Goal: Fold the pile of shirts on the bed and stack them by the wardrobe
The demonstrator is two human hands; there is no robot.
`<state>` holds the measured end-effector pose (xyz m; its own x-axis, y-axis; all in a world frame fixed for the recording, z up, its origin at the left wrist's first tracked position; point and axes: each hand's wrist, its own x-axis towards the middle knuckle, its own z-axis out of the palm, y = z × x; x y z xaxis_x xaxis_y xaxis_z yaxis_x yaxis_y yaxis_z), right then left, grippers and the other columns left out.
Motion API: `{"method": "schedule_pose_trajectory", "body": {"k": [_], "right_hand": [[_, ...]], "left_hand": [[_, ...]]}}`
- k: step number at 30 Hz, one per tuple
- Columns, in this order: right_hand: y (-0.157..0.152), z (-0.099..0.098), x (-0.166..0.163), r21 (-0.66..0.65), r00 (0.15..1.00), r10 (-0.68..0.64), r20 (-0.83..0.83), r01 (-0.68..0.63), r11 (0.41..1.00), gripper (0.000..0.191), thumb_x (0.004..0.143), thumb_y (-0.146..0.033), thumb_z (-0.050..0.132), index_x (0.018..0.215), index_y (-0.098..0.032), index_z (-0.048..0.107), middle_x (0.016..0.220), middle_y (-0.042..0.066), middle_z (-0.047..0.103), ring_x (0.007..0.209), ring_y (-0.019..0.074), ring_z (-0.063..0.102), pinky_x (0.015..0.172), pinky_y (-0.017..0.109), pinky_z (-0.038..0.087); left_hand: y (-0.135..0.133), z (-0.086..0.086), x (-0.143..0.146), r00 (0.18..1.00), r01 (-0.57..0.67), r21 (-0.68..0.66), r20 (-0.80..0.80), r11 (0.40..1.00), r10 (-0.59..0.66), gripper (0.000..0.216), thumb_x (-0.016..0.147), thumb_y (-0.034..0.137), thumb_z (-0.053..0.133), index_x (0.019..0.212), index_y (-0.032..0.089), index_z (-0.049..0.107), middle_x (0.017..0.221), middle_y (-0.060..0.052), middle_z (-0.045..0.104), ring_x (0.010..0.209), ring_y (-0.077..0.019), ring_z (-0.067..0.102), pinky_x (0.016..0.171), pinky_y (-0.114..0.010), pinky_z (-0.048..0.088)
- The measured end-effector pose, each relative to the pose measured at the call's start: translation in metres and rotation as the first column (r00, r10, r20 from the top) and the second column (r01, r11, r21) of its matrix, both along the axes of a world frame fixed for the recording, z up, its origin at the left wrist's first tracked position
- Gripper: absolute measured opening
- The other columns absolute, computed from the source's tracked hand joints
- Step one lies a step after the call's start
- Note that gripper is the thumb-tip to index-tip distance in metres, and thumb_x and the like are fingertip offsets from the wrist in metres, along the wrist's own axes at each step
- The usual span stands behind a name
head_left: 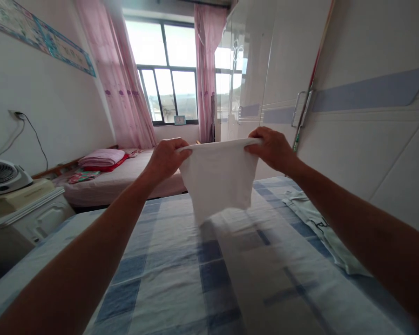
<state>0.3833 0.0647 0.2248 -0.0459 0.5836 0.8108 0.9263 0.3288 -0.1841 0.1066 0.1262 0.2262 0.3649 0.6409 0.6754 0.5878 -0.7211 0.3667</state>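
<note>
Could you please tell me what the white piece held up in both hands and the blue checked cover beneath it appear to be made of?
The white cloth piece, pinched by the left hand and right hand, looks like thin, soft woven fabric, probably cotton: it hangs limp and matte. The blue-and-white checked bed sheet also looks like matte woven cotton, lying flat with faint creases.
</note>
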Motion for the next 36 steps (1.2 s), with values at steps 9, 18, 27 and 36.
{"method": "schedule_pose_trajectory", "body": {"k": [9,18,27,36], "right_hand": [[-0.097,-0.129,0.002,-0.288,0.988,0.151,0.027,-0.137,0.948,0.015,0.076,-0.010,0.052,0.082,-0.021,0.058,0.086,0.003,0.060,0.079,0.0163,0.057,0.071,0.029,0.045],[-0.129,-0.211,-0.007,-0.489,0.988,0.124,-0.087,-0.151,0.859,0.019,0.076,-0.007,0.048,0.082,-0.023,0.057,0.089,0.004,0.062,0.087,0.0186,0.060,0.079,0.033,0.046],[-0.157,-0.160,-0.016,-0.699,0.943,0.255,-0.214,-0.330,0.634,0.031,0.081,-0.016,0.051,0.107,-0.025,0.064,0.116,0.007,0.064,0.110,0.0216,0.059,0.093,0.036,0.047],[-0.047,-0.228,-0.053,-0.639,0.983,0.164,0.088,-0.070,0.766,0.056,0.094,-0.046,0.039,0.142,-0.018,0.042,0.151,0.012,0.034,0.141,0.0264,0.024,0.113,0.050,0.018]], "left_hand": [[-0.071,-0.119,-0.022,0.919,0.253,-0.137,-0.276,0.958,-0.282,0.022,0.090,0.028,0.048,0.092,0.019,0.068,0.090,-0.003,0.060,0.073,-0.0116,0.055,0.069,-0.023,0.040],[-0.103,-0.190,-0.028,0.841,0.254,-0.381,-0.366,0.889,-0.398,0.022,0.089,0.018,0.044,0.094,0.022,0.065,0.091,-0.004,0.060,0.079,-0.0135,0.057,0.071,-0.023,0.041],[-0.123,-0.169,-0.029,0.784,0.198,-0.555,-0.405,0.808,-0.470,0.024,0.088,0.040,0.051,0.101,0.027,0.066,0.101,-0.002,0.064,0.084,-0.0168,0.062,0.075,-0.028,0.045],[-0.047,-0.231,0.036,0.841,-0.086,-0.285,-0.535,0.955,-0.084,0.056,0.092,0.048,0.038,0.142,0.022,0.040,0.154,-0.011,0.028,0.143,-0.0302,0.020,0.113,-0.050,0.021]]}}
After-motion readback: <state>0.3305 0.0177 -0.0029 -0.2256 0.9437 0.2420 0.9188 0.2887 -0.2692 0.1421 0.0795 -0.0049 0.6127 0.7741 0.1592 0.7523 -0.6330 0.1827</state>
